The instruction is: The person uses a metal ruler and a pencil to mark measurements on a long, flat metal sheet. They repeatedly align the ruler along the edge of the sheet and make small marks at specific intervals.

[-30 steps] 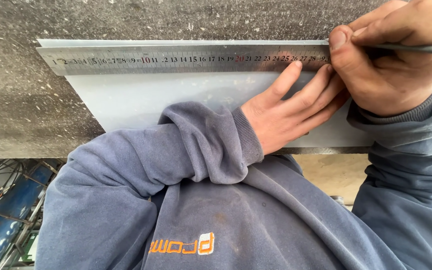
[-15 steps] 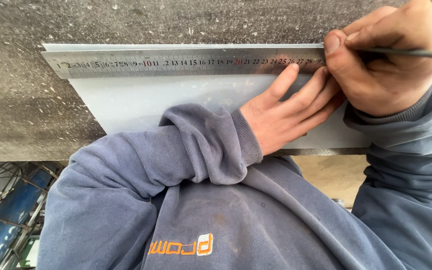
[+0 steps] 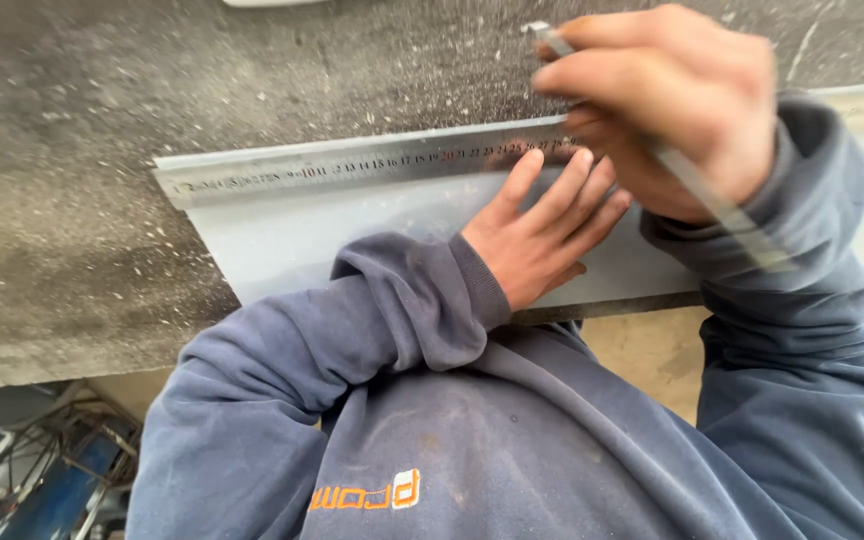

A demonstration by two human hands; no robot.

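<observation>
L hand: my left hand [image 3: 537, 240] lies flat, fingers spread, pressing down on the pale sheet-metal strip [image 3: 352, 235]; grips nothing.
R hand: my right hand [image 3: 677, 105] is closed round a thin metal scriber [image 3: 692, 180], blurred, tip up.
Rule: steel ruler [image 3: 352, 165] lies along strip's far edge, fingertips touching it.
Strip pos: on grey worktop [image 3: 102, 120], near its front edge.
Handling: prob. thin, stiff, light, slick w/ sharp edges; hold by flat palm pressure, not by the edges.
</observation>
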